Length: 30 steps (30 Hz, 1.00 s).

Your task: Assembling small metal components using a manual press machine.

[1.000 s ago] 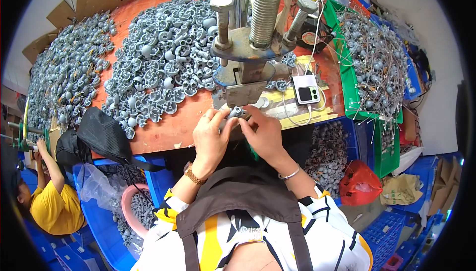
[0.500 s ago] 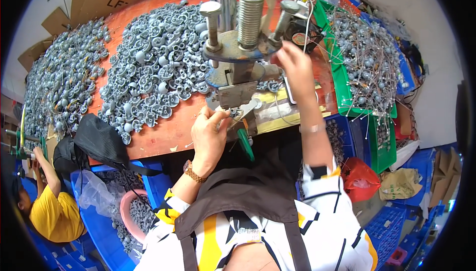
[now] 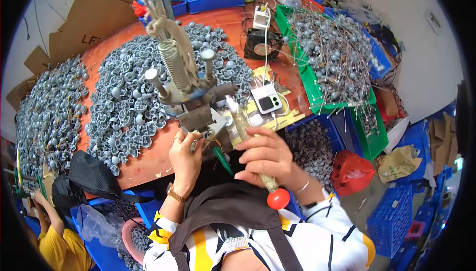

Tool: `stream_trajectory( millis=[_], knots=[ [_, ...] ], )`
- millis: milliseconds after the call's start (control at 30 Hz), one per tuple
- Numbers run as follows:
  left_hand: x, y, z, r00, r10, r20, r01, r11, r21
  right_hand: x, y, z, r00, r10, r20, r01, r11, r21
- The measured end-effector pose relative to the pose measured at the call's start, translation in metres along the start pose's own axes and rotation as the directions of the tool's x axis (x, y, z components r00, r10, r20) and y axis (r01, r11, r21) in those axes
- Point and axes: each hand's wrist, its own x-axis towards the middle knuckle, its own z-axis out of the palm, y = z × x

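Observation:
A hand press (image 3: 191, 97) with a coil spring (image 3: 173, 65) and two upright bolts stands in front of me at the table's near edge. My right hand (image 3: 270, 158) is closed round its wrapped lever (image 3: 241, 122), which slants toward me and ends in a red ball knob (image 3: 278, 198). My left hand (image 3: 185, 163) is just below the press head, thumb and fingers pinched on a small pale part (image 3: 195, 145), mostly hidden by the fingers. A green handle (image 3: 222, 160) sticks out below the press, right of my left hand.
Grey plastic half-shells (image 3: 134, 97) are heaped behind the press; wired grey pieces (image 3: 52, 107) lie farther left. A white device (image 3: 267, 98) and a fan (image 3: 263, 44) stand right of the press. A green crate (image 3: 306, 80) holds wired balls. A person in yellow (image 3: 62, 248) works at far left.
My right hand has come down from beside the press head and now grips the lever, pulled toward me. My left hand stays pinched beneath the press. The view has shifted.

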Motion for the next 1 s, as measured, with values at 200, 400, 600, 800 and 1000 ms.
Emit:
stream_trajectory(
  millis=[200,400,600,800,1000],
  knots=[
    [-0.007,0.005,-0.02,0.996,0.071,-0.053,-0.056,0.969,0.242,0.042,0.075,-0.043,0.971,0.131,-0.198,-0.169,0.968,-0.185],
    [-0.019,0.038,-0.038,0.668,0.174,0.724,0.3,0.827,-0.475,0.001,0.226,-0.104,0.813,0.455,-0.364,-0.534,0.33,-0.779],
    [-0.018,0.045,-0.086,0.713,-0.049,0.7,0.597,0.565,-0.569,0.011,0.235,-0.134,0.595,0.662,-0.456,-0.543,-0.087,-0.835],
    [0.052,-0.059,-0.192,0.819,-0.343,-0.461,-0.175,0.615,-0.769,-0.025,0.275,-0.182,0.451,0.67,-0.589,-0.702,-0.142,-0.698],
    [0.067,-0.163,-0.253,0.62,-0.552,-0.557,-0.091,0.655,-0.75,0.013,0.264,-0.214,0.195,0.835,-0.515,-0.736,0.472,0.486]
  ],
)
